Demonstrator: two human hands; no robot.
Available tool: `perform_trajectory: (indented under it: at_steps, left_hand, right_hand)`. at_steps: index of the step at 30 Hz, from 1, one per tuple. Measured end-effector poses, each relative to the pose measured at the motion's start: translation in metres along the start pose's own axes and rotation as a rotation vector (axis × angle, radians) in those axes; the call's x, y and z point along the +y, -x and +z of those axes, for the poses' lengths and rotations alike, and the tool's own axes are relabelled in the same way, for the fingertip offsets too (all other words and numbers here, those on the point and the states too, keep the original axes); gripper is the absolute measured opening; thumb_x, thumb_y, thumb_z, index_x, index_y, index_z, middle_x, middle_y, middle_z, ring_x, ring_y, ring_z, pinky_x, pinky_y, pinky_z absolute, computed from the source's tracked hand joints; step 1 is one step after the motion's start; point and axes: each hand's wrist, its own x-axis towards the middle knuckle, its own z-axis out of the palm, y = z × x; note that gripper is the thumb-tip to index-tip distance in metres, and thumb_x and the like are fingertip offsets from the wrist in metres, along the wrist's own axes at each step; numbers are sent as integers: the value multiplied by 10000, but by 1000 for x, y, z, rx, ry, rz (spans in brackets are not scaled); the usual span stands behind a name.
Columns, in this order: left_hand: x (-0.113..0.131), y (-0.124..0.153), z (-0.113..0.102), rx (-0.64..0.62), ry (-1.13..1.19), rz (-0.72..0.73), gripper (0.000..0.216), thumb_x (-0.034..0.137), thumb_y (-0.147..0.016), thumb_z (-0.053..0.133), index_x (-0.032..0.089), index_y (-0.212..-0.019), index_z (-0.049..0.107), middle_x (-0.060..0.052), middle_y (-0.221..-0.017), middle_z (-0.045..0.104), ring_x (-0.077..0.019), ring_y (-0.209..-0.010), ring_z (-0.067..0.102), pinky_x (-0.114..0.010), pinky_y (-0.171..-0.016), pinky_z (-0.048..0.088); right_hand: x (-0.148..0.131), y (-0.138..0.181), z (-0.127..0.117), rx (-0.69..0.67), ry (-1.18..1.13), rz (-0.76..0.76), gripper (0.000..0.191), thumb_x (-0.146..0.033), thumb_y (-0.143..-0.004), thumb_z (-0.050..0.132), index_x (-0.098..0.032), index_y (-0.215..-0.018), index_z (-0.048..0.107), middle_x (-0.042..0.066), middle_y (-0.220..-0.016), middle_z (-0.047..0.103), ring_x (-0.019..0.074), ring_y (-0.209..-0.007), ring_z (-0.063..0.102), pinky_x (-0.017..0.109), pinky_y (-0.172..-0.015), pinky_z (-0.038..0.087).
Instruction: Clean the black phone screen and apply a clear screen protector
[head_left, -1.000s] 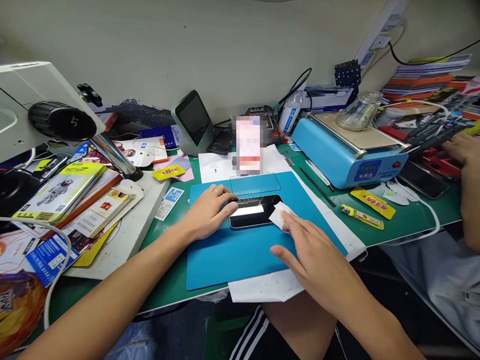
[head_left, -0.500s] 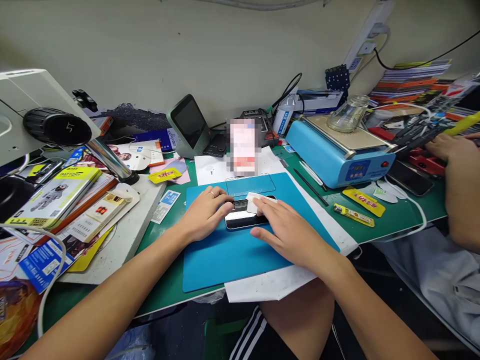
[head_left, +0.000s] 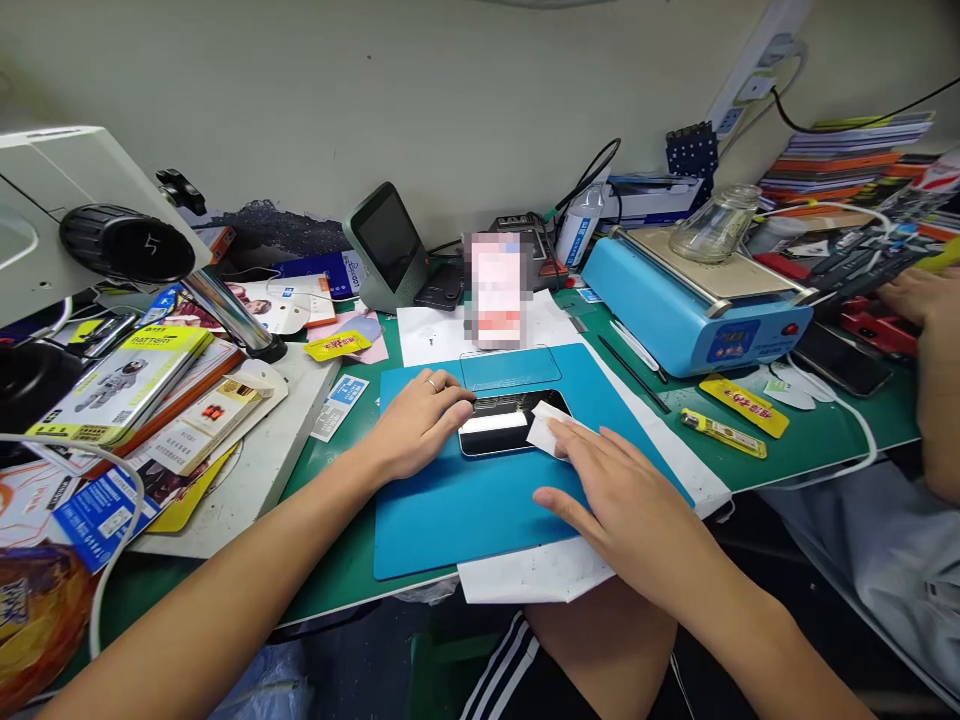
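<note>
A black phone [head_left: 501,424] lies screen-up on a blue work mat [head_left: 480,500]. My left hand [head_left: 417,424], with a ring on one finger, rests on the phone's left end with curled fingers and holds it in place. My right hand [head_left: 616,490] presses a small white wipe [head_left: 546,430] flat against the right end of the screen with its fingertips.
A blue heating plate [head_left: 694,310] with a glass jar [head_left: 716,222] stands at the right. Another person's hand [head_left: 926,292] works at the far right. A microscope [head_left: 90,235] and stacked packages fill the left. A small screen device [head_left: 386,245] and a yellow lighter [head_left: 724,433] are nearby.
My right hand slid the white wipe left over the phone's middle, then back to the right end of the screen. The left hand stayed put.
</note>
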Motion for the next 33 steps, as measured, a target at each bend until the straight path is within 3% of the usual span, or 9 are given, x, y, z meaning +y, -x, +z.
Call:
perform_trajectory:
  at_steps: [4, 9, 17, 21, 26, 33]
  left_hand:
    - [-3, 0, 1, 21, 44, 10, 802, 634, -1023, 41, 212, -1185, 704, -106, -1128, 620, -278, -1050, 544, -481, -962, 462]
    - [-2, 0, 1, 31, 103, -14, 907, 712, -969, -27, 213, -1192, 697, -106, -1111, 620, -284, -1047, 545, -485, -971, 456]
    - [-6, 1, 2, 81, 109, 14, 859, 701, -977, -18, 188, -1414, 515, -110, -1110, 633, -271, -1047, 543, -475, -987, 447]
    - [-7, 1, 3, 76, 87, 22, 874, 699, -978, -18, 168, -1398, 534, -116, -1106, 629, -273, -1042, 543, -467, -974, 447]
    - [-5, 0, 3, 64, 92, 28, 875, 691, -984, -19, 177, -1351, 587, -114, -1093, 625, -276, -1028, 538, -477, -966, 447]
    - [-5, 3, 1, 49, 78, 24, 843, 657, -1007, -2, 189, -1345, 612, -112, -1103, 625, -280, -1031, 543, -470, -952, 450]
  right_hand:
    - [7, -13, -1, -24, -36, 56, 734, -659, -991, 340, -113, -1460, 480, 196, -1443, 603, 344, -1340, 558, 590, -1139, 406]
    - [6, -40, 0, -57, -100, 40, 784, -702, -961, 368, -133, -1493, 454, 192, -1524, 524, 351, -1437, 446, 574, -1148, 400]
    - [-43, -58, 5, -165, -191, -124, 965, -755, -894, 462, -46, -1544, 387, 210, -1612, 375, 343, -1490, 360, 517, -1170, 395]
    - [-54, -52, 10, -132, -180, -219, 966, -766, -877, 483, -17, -1485, 469, 228, -1577, 425, 356, -1477, 381, 532, -1178, 382]
    - [-54, -33, 15, -106, -151, -297, 821, -720, -916, 466, -44, -1363, 602, 194, -1552, 476, 327, -1467, 405, 510, -1205, 357]
    - [-43, -10, 13, -67, -85, -292, 710, -629, -951, 504, -92, -1411, 557, 141, -1541, 509, 314, -1434, 460, 521, -1172, 413]
